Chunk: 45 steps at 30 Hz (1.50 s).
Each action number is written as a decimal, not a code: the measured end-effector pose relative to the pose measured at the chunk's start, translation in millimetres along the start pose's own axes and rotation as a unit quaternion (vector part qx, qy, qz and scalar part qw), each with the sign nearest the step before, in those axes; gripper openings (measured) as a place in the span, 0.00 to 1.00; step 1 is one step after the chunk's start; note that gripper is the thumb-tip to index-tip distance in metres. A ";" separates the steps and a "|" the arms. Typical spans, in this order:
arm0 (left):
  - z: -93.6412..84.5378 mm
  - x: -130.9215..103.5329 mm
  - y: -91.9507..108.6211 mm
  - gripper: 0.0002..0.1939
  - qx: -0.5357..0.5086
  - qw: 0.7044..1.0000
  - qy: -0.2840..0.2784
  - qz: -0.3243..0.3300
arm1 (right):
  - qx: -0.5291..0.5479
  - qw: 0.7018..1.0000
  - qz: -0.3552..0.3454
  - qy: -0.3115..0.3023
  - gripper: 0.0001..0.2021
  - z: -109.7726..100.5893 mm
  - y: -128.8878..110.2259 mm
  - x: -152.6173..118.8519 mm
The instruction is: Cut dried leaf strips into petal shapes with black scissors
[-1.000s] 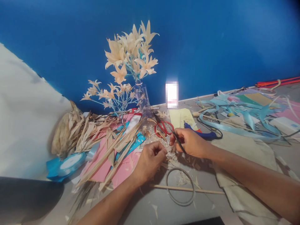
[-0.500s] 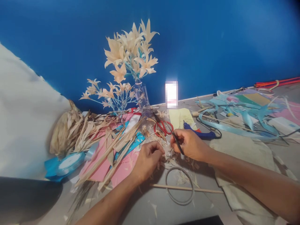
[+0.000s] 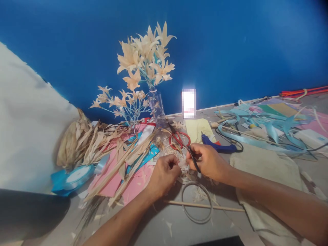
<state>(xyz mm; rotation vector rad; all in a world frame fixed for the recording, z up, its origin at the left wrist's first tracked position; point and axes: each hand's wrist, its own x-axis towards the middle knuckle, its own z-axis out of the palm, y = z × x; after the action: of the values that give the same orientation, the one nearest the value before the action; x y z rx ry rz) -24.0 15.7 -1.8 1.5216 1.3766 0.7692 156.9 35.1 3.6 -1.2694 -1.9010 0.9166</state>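
Observation:
My right hand [image 3: 205, 160] is closed around small black-handled scissors [image 3: 194, 160], right of the middle of the view. To its left, my left hand [image 3: 165, 172] is closed, fingertips pinched together; what they hold, if anything, is too small to make out. A narrow gap separates the two hands, with pale husk scraps around and beneath them. Red-handled scissors [image 3: 176, 140] lie just beyond my hands. Nearer to me, a wire ring [image 3: 185, 214] rests over a thin wooden stick [image 3: 225, 208].
Husk flowers stand in a clear bottle [image 3: 156, 107] at the back. Dried husks [image 3: 74, 140] and a blue ribbon roll [image 3: 78, 176] lie left. A blue glue gun [image 3: 220, 147], a folded cloth [image 3: 266, 167] and light blue ribbon [image 3: 256, 143] lie right.
The view has shifted slightly, so the surroundings appear a little farther right. My left hand has turned slightly, with its fingers more curled. The black scissors are tilted a little differently in my right hand.

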 end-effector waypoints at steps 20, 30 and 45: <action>1.6 -1.8 0.3 0.09 -0.288 0.957 0.003 -0.027 | 0.117 0.991 0.029 0.064 0.03 0.0 1.0 2.7; 2.4 1.2 1.1 0.07 -0.149 0.986 0.068 0.013 | 0.150 0.987 0.063 -0.014 0.11 6.9 -2.5 -1.0; -0.4 3.8 -5.7 0.15 -0.316 0.945 -0.081 -0.027 | 0.203 0.974 0.077 -0.073 0.10 -2.0 -5.1 1.6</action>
<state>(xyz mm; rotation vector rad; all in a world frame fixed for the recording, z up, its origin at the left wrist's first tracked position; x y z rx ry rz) -25.9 19.2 -7.4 1.0077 0.9187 0.9177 155.6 35.6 9.2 -1.1330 -1.6239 1.4301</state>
